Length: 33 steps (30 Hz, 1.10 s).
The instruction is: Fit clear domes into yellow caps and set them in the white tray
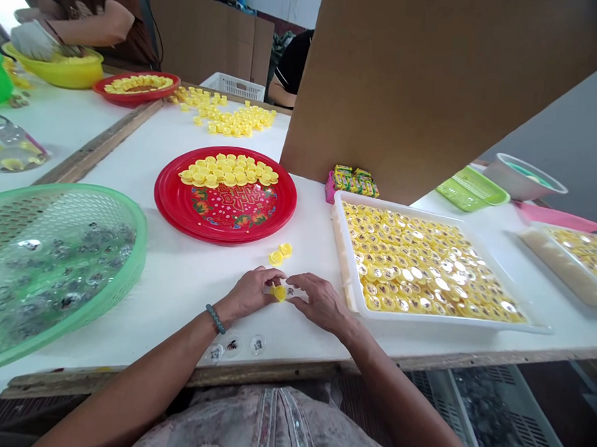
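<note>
My left hand point(252, 292) is closed on a small yellow plastic cap point(279, 293), low over the white table. Facing it, my right hand point(320, 303) pinches a clear round disc point(297, 293) with a small dark print, right beside the cap; whether the two pieces touch, I cannot tell. Just beyond my fingers lie a few loose yellow caps point(280, 253). Several clear printed discs point(257, 345) rest near the table edge, by my left forearm. Farther back, a red plate point(223, 229) carries rows of yellow caps point(231, 170).
A green basket point(140, 242) of clear discs stands left. To the right is a white tray point(344, 252) full of assembled yellow pieces. Behind rises a cardboard panel point(411, 76), with small packets point(355, 181) at its foot. Across the table, a gloved person works over a yellow bowl point(69, 75).
</note>
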Motion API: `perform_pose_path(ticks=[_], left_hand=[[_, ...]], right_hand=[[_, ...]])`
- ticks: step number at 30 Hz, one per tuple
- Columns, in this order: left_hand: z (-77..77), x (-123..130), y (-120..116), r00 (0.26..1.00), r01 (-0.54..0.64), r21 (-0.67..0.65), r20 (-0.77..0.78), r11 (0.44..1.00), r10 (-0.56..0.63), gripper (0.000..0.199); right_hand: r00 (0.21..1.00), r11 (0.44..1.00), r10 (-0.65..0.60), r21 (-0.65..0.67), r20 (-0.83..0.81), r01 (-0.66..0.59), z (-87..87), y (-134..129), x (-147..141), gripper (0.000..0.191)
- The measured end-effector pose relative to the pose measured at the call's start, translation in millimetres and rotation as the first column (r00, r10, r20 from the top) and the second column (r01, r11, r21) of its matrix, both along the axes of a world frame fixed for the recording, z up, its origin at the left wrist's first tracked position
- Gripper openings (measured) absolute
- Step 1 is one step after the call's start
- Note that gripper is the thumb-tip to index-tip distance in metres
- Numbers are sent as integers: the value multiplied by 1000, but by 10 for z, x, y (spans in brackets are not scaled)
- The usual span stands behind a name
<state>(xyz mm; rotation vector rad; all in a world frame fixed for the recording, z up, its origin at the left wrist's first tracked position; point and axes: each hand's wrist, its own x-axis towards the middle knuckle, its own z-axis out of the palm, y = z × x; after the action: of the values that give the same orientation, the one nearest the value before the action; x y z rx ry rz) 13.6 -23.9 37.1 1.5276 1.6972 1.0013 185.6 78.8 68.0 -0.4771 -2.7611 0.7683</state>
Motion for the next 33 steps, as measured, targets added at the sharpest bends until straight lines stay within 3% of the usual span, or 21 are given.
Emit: perform_pose_path(ticks=[9, 16, 23, 25, 28, 30, 33], left_hand=[[-2, -38, 22, 986, -5, -49, 165, 999, 13, 50], [-16, -30, 39, 984, 7, -58, 177, 998, 4, 53], [-29, -46, 55, 983, 7, -64, 185, 998, 5, 55], [-33, -51, 58, 984, 8, -59, 178, 998, 3, 54], [-44, -50, 63, 984, 1, -59, 177, 998, 10, 53], [-51, -48, 66, 986, -3, -59, 168, 998, 13, 51], [-51, -46, 66, 988, 4, -53, 156, 999, 4, 48]], right_hand=[[989, 985, 146, 91, 16, -147, -47, -18, -109, 18], [981, 934, 164, 303, 107, -190, -64, -132, -71, 23], [973, 907, 216, 353, 81, -231, -75, -183, -11, 31], [978, 923, 200, 324, 60, -209, -82, -193, -1, 31], [992, 977, 124, 181, -32, -116, -107, -216, -9, 29], [993, 998, -2, 59, -122, 9, -148, -243, -32, 24], [962, 984, -177, -59, -208, 168, -226, -280, -78, 17]])
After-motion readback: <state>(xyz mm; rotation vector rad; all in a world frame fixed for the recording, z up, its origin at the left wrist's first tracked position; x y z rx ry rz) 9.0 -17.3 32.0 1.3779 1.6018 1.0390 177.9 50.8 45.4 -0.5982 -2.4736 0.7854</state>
